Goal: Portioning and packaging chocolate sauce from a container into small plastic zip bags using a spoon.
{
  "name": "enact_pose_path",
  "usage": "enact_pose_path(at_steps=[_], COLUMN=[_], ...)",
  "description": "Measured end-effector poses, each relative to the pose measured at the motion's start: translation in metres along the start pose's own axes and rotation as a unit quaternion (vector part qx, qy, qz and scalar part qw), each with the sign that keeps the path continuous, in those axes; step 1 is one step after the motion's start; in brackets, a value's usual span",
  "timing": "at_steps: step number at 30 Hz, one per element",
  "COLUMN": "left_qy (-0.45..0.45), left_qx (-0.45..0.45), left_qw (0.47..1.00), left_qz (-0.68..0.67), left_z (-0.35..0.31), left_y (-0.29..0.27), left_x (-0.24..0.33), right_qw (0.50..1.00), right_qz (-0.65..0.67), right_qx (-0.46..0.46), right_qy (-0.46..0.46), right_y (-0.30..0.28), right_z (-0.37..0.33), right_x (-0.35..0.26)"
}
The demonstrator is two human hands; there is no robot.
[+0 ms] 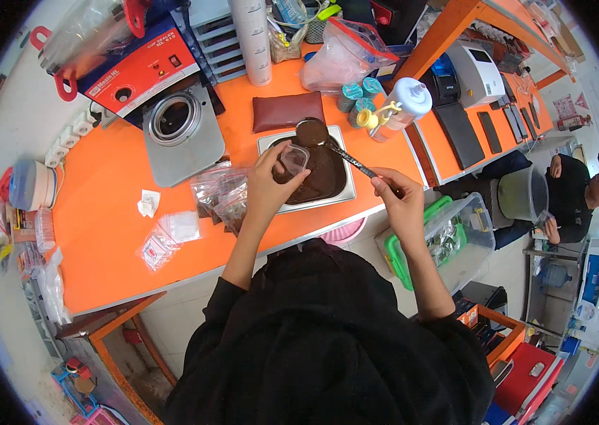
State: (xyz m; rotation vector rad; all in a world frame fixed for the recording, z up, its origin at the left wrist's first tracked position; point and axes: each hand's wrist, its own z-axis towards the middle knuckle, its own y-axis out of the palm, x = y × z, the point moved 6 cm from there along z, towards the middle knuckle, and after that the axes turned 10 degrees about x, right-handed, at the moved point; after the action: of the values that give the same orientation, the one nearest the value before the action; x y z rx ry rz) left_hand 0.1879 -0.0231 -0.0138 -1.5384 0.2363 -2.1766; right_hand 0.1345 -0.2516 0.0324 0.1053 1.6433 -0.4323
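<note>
In my left hand [274,182] is a small clear plastic cup [295,160], its fingers closed around the rim and sides. My right hand [400,200] grips the dark speckled handle of a ladle [311,132]. The ladle's round bowl is filled with dark brown stuff and sits just beyond the cup, above the far side of a steel pan [350,185]. Dark brown paste or powder [328,172] lies in the pan; I cannot tell which. Both hands are over or beside the pan's near part.
Small zip bags [223,195] of brown contents lie left of the pan. Behind it are a maroon pouch [287,112], teal-lidded cans [349,97] and a pump bottle [402,110]. A cup sealer [145,78] stands far left. Another person [572,191] sits at right with a large tub.
</note>
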Motion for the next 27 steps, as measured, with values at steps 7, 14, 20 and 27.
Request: enact_pose_path(at_steps=[7,14,20,27], left_qy=[-0.017,0.003,-0.043,-0.062], left_qx=[0.013,0.038,0.039,0.027], left_qw=[0.999,0.996,0.996,0.993], left_qz=[-0.025,-0.078,-0.064,-0.095], left_z=[0.008,0.01,0.008,0.008], left_y=[0.005,0.005,0.008,0.008], left_x=[0.011,0.009,0.001,-0.007], right_qw=[0.945,0.823,0.819,0.976], right_qz=[-0.182,-0.268,-0.282,-0.143], right_qx=[0.08,0.152,0.139,0.049], right_qy=[-0.26,-0.478,-0.48,-0.158], right_y=[0.003,0.007,0.009,0.009], right_z=[-0.018,-0.032,-0.031,-0.007], right_x=[-0.049,-0.063,-0.048,-0.016])
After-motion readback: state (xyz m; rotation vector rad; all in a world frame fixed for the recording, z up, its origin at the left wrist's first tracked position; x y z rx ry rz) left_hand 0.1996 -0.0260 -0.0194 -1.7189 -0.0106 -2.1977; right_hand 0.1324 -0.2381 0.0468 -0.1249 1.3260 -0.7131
